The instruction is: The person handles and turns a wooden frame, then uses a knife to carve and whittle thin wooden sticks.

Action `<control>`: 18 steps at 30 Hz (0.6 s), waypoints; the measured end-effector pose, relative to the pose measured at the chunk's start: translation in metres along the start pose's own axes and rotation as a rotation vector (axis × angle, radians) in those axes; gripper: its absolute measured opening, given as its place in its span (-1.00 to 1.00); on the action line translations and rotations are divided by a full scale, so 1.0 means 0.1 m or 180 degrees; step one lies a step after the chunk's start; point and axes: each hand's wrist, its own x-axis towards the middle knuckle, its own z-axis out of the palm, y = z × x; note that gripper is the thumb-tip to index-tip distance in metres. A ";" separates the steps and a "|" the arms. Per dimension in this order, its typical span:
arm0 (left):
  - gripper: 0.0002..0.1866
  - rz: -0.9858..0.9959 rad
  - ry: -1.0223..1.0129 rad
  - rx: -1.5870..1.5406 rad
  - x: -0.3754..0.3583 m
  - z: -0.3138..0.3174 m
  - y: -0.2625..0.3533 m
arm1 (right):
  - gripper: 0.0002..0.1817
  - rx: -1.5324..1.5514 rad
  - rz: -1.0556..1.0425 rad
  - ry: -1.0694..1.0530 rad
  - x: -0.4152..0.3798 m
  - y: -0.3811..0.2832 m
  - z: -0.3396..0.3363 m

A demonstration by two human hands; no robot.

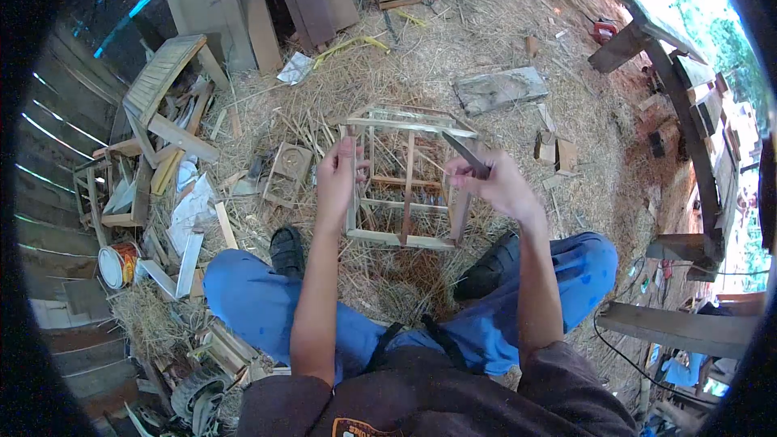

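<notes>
The person's left hand (336, 168) has its fingers curled round the left upright of a light wooden frame (408, 186), pinching it near the upper corner. The frame is between the two hands, over the straw-covered floor (421, 48). The right hand (495, 182) is closed on a dark, narrow blade (464, 150) (it looks like a knife, but its handle is hidden in the fingers), and the tip points forward and to the left. This hand is just beside the right upright; whether it touches the wood, one cannot tell. Left of the left hand there lies a small wooden box (289, 170). Ahead of the right hand, a weathered board (502, 91) lies flat. Nearer to the body than both hands are two dark shoes (286, 251).
</notes>
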 end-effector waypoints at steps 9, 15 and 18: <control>-0.52 0.1421 0.0802 0.1383 -0.05 0.14 0.05 | -0.88 -0.0858 -0.0821 0.0872 0.17 0.03 0.08; -0.53 0.2599 0.0375 0.2182 -0.08 0.14 0.03 | -0.84 -0.0569 -0.0041 0.0997 0.20 -0.04 0.14; -0.51 0.2644 0.0217 0.2397 -0.10 0.18 0.05 | -0.82 -0.0483 -0.0110 0.1163 0.25 0.05 0.15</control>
